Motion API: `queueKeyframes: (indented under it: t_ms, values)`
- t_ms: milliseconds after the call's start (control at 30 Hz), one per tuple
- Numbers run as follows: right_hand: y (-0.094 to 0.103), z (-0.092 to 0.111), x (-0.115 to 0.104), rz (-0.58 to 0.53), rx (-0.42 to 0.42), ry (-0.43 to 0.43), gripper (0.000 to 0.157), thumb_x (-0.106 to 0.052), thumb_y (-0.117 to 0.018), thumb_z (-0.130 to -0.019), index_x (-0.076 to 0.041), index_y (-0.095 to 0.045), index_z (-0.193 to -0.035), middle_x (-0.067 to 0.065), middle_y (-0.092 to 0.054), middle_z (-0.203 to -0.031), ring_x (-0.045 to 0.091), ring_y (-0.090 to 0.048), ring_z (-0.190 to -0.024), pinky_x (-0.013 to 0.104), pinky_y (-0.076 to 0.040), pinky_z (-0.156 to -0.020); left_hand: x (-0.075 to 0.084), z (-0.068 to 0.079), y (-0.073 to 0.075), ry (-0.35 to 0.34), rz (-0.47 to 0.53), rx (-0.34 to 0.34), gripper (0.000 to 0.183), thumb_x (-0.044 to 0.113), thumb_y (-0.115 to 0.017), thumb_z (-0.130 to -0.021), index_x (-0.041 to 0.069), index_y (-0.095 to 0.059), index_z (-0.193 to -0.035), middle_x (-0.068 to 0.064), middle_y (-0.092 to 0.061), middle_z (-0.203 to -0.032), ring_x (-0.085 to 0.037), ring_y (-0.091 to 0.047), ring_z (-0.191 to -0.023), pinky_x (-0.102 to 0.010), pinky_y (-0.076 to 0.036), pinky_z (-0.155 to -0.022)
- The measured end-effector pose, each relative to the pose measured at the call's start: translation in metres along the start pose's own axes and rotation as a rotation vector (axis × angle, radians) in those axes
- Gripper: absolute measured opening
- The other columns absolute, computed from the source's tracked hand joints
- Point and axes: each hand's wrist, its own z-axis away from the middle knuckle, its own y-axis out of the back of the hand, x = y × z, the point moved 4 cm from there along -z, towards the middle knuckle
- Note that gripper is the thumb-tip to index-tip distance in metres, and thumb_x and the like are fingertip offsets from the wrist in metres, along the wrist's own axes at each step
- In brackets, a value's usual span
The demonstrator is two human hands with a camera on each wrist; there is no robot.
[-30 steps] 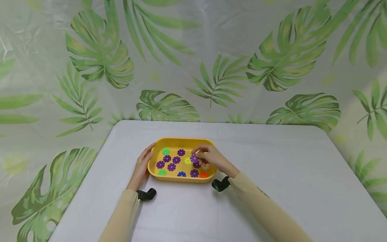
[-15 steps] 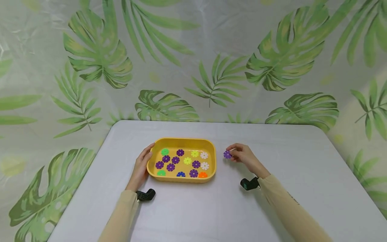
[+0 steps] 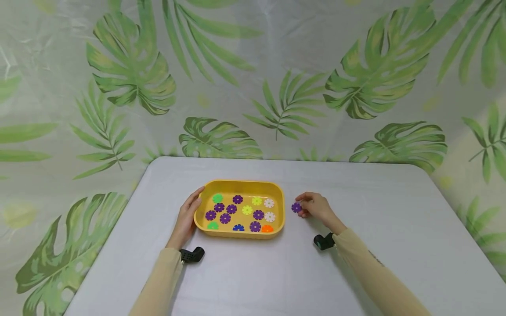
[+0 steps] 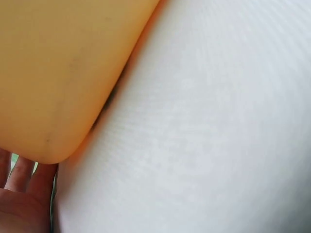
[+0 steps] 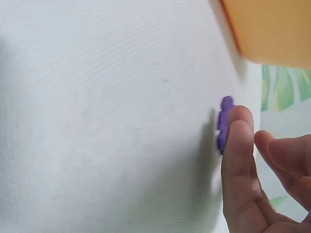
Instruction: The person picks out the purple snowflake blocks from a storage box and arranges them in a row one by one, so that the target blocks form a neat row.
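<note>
Fingers (image 3: pixel 305 196) of the right hand (image 3: pixel 319 209) pinch a purple disc (image 3: pixel 296 207); left hand (image 3: pixel 184 222) rests uncurled on yellow tray (image 3: pixel 237 235); sleeve lettering (image 3: pixel 376 258) illegible.

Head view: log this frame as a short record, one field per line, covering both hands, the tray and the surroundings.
Left hand: rests against the tray's left end
Right hand: holds a purple disc at its edge
Purple disc position: just right of the tray, outside it; whether it touches the table cannot be told
Tray: yellow, rounded corners, on the table
Tray contents: notched discs in purple, green, yellow, white, blue and orange; purple most numerous
Table: white
Backdrop: leaf-printed sheet behind the table
</note>
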Motion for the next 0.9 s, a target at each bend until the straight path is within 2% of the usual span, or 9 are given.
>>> queueKeyframes:
  t_ms: [100,167,300,433,533,633,900]
  values:
    - [0.0,0.004,-0.013,-0.031,0.001,0.065,0.026,-0.001,-0.047,-0.096,0.01,-0.058,-0.117,0.025,-0.058,-0.107,0.017,-0.062,-0.067,0.029,-0.057,-0.065,0.008,0.004,-0.002,-0.005,0.005,-0.008,0.045,0.025,-0.042,-0.104,0.014,-0.038,-0.147,-0.001,-0.026,-0.155,-0.018,-0.021,-0.141,-0.036,-0.023,-0.114]
    - [-0.003,0.008,-0.026,-0.086,-0.037,0.124,0.027,-0.004,-0.049,-0.097,0.011,-0.056,-0.119,0.027,-0.056,-0.11,0.021,-0.064,-0.071,0.032,-0.058,-0.069,0.014,0.007,-0.004,-0.011,0.001,-0.014,0.045,0.023,-0.041,-0.104,0.012,-0.037,-0.148,-0.002,-0.025,-0.155,-0.019,-0.02,-0.141,-0.036,-0.022,-0.114]
    - [-0.021,0.017,-0.055,-0.2,-0.204,0.227,0.034,-0.011,-0.051,-0.099,0.012,-0.052,-0.124,0.031,-0.053,-0.115,0.03,-0.064,-0.082,0.037,-0.057,-0.076,0.018,0.008,-0.005,-0.01,-0.008,-0.014,0.046,0.022,-0.04,-0.104,0.011,-0.036,-0.148,-0.004,-0.024,-0.155,-0.02,-0.019,-0.142,-0.036,-0.021,-0.114]
    - [-0.047,0.022,-0.076,-0.203,-0.396,0.274,0.034,-0.011,-0.05,-0.099,0.011,-0.052,-0.125,0.032,-0.053,-0.118,0.037,-0.063,-0.087,0.039,-0.057,-0.078,0.008,0.003,-0.002,-0.018,0.001,-0.006,0.045,0.024,-0.041,-0.104,0.013,-0.038,-0.147,-0.001,-0.026,-0.155,-0.018,-0.02,-0.141,-0.035,-0.021,-0.114]
    - [-0.067,0.021,-0.083,-0.136,-0.51,0.271,0.032,-0.009,-0.048,-0.099,0.009,-0.053,-0.124,0.03,-0.053,-0.12,0.038,-0.064,-0.088,0.041,-0.056,-0.08,0.0,0.0,0.001,-0.03,-0.007,0.002,0.045,0.028,-0.043,-0.104,0.016,-0.04,-0.147,0.001,-0.028,-0.154,-0.016,-0.021,-0.141,-0.034,-0.022,-0.114]
    - [-0.083,0.018,-0.084,-0.054,-0.577,0.235,0.03,-0.008,-0.046,-0.099,0.009,-0.054,-0.123,0.027,-0.055,-0.119,0.036,-0.065,-0.086,0.039,-0.056,-0.078,-0.003,-0.001,0.001,-0.043,-0.014,0.005,0.046,0.031,-0.043,-0.103,0.017,-0.04,-0.147,0.002,-0.028,-0.154,-0.016,-0.021,-0.141,-0.034,-0.022,-0.114]
    - [-0.106,0.013,-0.084,0.131,-0.594,0.118,0.022,-0.002,-0.045,-0.098,0.006,-0.062,-0.11,0.016,-0.06,-0.103,0.025,-0.063,-0.07,0.034,-0.058,-0.068,0.003,0.002,-0.003,-0.026,0.024,-0.006,0.044,0.024,-0.041,-0.104,0.015,-0.039,-0.147,0.0,-0.027,-0.154,-0.018,-0.02,-0.141,-0.035,-0.02,-0.114]
